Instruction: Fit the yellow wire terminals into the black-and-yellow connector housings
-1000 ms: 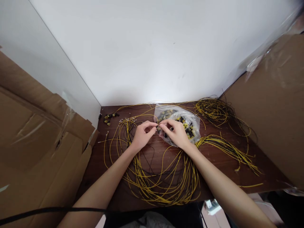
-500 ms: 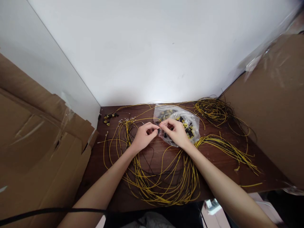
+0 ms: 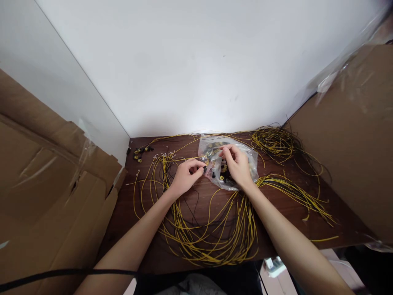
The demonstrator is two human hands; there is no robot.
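My left hand [image 3: 187, 174] is closed in a pinch on a small black part [image 3: 204, 168], just left of a clear plastic bag [image 3: 211, 141]. A yellow wire [image 3: 190, 158] runs toward these fingertips from the left. Over the bag, my right hand [image 3: 238, 166] has thumb and forefinger drawn close together; whatever lies between them is too small to make out. Several black and yellow connector pieces [image 3: 222, 178] show in the bag, partly hidden by the right hand. Beneath both forearms a large loop of yellow and black wires [image 3: 211, 258] lies on the brown table [image 3: 273, 200].
Loose connector pieces [image 3: 138, 155] lie at the back left, near wire ends with small pale tips [image 3: 166, 155]. A tangled coil of wire [image 3: 273, 141] sits at the back right. Cardboard [image 3: 61, 184] stands on the left, with another cardboard panel [image 3: 353, 135] on the right.
My right hand has moved away from the left fingertips, up and to the right over the bag. The yellow wire near my left hand lies straighter. My left hand has stayed in place.
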